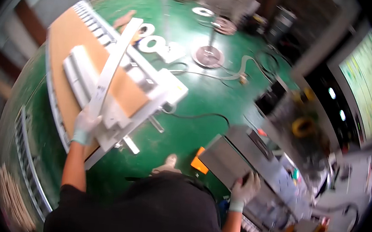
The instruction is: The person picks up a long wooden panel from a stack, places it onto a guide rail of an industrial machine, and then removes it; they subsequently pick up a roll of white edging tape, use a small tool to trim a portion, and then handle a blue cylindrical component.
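My left hand [86, 123], in a pale glove, is closed round the near end of a long white flat strip [116, 58]. The strip slants up and away over a table topped with tan board [64, 32]. Under it, more long white pieces [82, 68] lie in a stack on that board, close to my hand. On the right, my right hand [247, 191], also gloved, is over a grey metal machine bed [224, 157]. Its fingers are curled around a small dark thing, too blurred to name.
Rollers [94, 25] line the table's far side. Beyond stand a round-based fan [207, 55] and white rolls [152, 44] on the green floor. A dark cable [204, 114] crosses between table and machine. A metal ladder-like rack [27, 154] lies at left; a lit panel [367, 75] is at right.
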`<state>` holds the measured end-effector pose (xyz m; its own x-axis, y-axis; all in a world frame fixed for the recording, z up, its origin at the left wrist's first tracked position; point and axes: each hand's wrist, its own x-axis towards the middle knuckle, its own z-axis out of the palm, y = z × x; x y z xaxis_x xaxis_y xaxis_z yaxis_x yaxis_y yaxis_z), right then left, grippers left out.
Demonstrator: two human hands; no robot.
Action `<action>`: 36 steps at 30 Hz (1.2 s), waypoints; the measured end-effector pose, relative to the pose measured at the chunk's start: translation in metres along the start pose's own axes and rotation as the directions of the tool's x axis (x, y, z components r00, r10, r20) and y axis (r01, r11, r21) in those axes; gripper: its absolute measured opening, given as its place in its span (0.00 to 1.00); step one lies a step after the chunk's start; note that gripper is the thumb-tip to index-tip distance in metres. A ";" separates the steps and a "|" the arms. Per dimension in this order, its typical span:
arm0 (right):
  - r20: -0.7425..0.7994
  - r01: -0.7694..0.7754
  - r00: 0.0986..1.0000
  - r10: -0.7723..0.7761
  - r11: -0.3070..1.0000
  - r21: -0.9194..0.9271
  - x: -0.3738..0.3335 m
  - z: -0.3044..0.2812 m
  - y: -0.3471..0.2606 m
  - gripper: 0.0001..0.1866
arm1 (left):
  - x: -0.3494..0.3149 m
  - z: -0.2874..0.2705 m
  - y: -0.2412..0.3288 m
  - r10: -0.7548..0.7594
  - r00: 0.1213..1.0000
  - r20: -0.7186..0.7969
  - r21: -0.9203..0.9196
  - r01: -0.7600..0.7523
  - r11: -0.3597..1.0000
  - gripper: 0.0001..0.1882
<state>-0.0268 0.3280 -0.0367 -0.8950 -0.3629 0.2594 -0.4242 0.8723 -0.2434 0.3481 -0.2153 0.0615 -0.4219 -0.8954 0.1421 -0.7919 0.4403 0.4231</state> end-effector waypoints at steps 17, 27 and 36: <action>0.258 -0.263 0.591 0.764 -0.120 0.957 -0.042 -0.031 0.022 0.22 | -0.042 0.127 0.246 0.827 0.048 0.560 -0.334 -0.901 0.278 0.38; 0.415 -0.076 0.740 0.529 -0.547 0.834 -0.070 -0.031 0.009 0.41 | -0.076 0.231 0.376 0.985 0.018 0.170 -0.250 -0.966 0.061 0.32; 0.539 0.167 0.711 0.451 -0.854 0.494 -0.050 -0.034 0.051 0.30 | -0.144 0.259 0.397 0.988 0.033 0.151 -0.311 -0.947 0.079 0.29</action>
<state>0.0009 0.4012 -0.0302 -0.9024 -0.0416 -0.4289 0.1444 -0.9669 -0.2101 -0.0195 0.1051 -0.0226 -0.8631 0.4152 0.2875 0.4739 0.8626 0.1769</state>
